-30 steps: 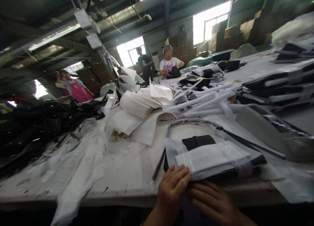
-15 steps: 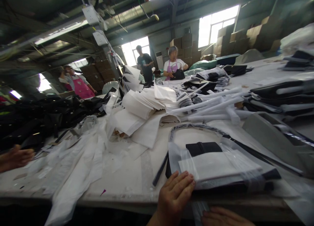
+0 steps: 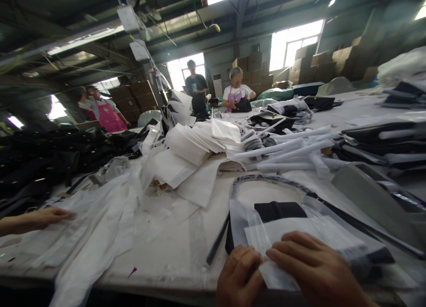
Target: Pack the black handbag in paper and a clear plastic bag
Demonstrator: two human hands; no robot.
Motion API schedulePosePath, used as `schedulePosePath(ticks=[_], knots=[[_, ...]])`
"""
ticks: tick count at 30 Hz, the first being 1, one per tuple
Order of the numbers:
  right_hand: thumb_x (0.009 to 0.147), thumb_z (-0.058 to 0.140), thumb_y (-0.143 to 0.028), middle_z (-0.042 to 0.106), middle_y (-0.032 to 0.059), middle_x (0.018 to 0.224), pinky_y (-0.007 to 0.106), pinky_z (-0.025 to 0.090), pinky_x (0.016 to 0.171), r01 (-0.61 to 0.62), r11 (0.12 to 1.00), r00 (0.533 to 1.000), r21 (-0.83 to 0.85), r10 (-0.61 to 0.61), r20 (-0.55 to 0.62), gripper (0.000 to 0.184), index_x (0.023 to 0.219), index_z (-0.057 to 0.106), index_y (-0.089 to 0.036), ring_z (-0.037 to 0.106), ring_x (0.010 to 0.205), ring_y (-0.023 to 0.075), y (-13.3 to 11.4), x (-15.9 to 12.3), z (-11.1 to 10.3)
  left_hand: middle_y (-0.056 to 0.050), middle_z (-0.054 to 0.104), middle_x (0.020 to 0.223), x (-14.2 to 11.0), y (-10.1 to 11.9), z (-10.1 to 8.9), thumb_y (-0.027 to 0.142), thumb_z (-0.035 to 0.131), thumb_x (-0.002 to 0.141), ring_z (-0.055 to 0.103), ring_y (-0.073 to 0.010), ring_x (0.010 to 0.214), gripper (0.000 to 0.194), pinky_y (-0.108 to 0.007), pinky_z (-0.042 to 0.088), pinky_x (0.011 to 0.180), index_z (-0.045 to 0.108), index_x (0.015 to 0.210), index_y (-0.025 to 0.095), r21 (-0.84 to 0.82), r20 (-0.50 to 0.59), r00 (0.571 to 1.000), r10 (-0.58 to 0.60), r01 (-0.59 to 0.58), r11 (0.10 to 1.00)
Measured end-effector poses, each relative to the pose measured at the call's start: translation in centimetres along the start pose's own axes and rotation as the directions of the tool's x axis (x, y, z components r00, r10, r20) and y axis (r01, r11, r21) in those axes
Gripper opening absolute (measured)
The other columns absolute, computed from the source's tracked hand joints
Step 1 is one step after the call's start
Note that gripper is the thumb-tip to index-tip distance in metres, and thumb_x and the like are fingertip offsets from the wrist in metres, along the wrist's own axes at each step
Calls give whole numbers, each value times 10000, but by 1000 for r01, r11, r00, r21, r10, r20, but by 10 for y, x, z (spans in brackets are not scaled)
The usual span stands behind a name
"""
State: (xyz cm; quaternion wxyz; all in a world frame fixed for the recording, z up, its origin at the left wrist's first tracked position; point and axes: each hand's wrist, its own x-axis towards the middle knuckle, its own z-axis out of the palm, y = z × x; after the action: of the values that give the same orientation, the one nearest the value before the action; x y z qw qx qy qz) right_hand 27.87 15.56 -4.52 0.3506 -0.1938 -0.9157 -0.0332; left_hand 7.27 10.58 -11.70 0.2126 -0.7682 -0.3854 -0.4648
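A dark handbag lies at the near edge of the table, a white sheet and clear plastic film laid around its body. Its looped handle is wrapped in clear plastic. My left hand has its fingers curled around the bag's near left corner. My right hand presses a translucent strip against the white sheet, fingers together and bent. The fingertips of both hands nearly meet. My palms hide the front of the bag.
Foam sheets and white wrapped strips pile up mid-table. Black bags heap at left, where another person's hand reaches over translucent wrapping. A grey bag piece lies right. Three people stand beyond the table.
My right hand has come up from below the table edge onto the bag's front, bringing the strip over. My left fingers have curled in. The other person's hand has moved right, onto the wrapping.
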Motion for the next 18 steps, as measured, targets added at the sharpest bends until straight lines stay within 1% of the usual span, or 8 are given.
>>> schedulePosePath(ticks=[2,5,8,10,11,13,15,18], knots=[[977,444,-110,715,16,830,299,528,636,-65,996,997,61,63,35,265,1020,683,-215,635,713,168,4,9,6,-43,760,940,-8,2,7,157,476,994,728,-148,962,275,-294,602,961,711,852,176,-28,-24,997,-71,71,997],[883,452,-38,691,7,821,292,510,631,-200,970,974,137,182,136,342,987,706,-242,631,738,177,12,10,16,-31,749,888,-17,2,20,109,507,958,728,-136,906,218,-273,598,956,704,902,182,-32,-106,986,-131,129,991],[853,510,-59,679,-2,781,295,507,642,-355,924,916,141,315,247,308,927,729,-262,655,739,186,20,6,23,-32,736,774,-20,-3,30,127,425,977,732,-109,790,256,-214,582,946,676,929,151,-33,-245,964,-98,93,995],[903,564,-140,682,-11,767,295,504,658,-432,892,872,132,375,314,218,876,734,-273,669,733,183,23,7,26,-46,741,760,-20,-5,34,177,373,987,738,-114,776,289,-200,579,939,657,949,141,-55,-270,958,-97,85,995],[928,584,-196,684,-13,762,295,499,662,-461,879,852,122,400,337,185,843,731,-271,675,731,182,23,8,26,-53,744,769,-20,-5,34,190,365,982,741,-121,781,295,-203,581,935,655,964,141,-67,-260,959,-114,100,993],[949,612,-286,680,-13,745,295,484,654,-497,864,821,78,440,363,204,771,708,-253,679,724,183,23,11,27,-59,751,803,-20,-2,31,163,382,942,746,-133,803,282,-214,585,930,660,985,149,-77,-214,963,-164,150,986],[936,638,-300,669,-12,732,289,463,633,-512,859,799,20,468,377,219,730,674,-234,676,704,181,22,14,28,-53,758,836,-17,2,24,92,422,859,749,-140,828,300,-224,585,934,664,1024,156,-74,-151,964,-217,208,975],[917,655,-281,663,-19,762,279,448,630,-527,849,769,-33,493,407,163,761,650,-233,672,703,173,21,17,29,-26,772,879,-10,8,13,18,441,752,753,-139,852,417,-227,586,935,666,1062,184,-23,-61,968,-244,243,970]])
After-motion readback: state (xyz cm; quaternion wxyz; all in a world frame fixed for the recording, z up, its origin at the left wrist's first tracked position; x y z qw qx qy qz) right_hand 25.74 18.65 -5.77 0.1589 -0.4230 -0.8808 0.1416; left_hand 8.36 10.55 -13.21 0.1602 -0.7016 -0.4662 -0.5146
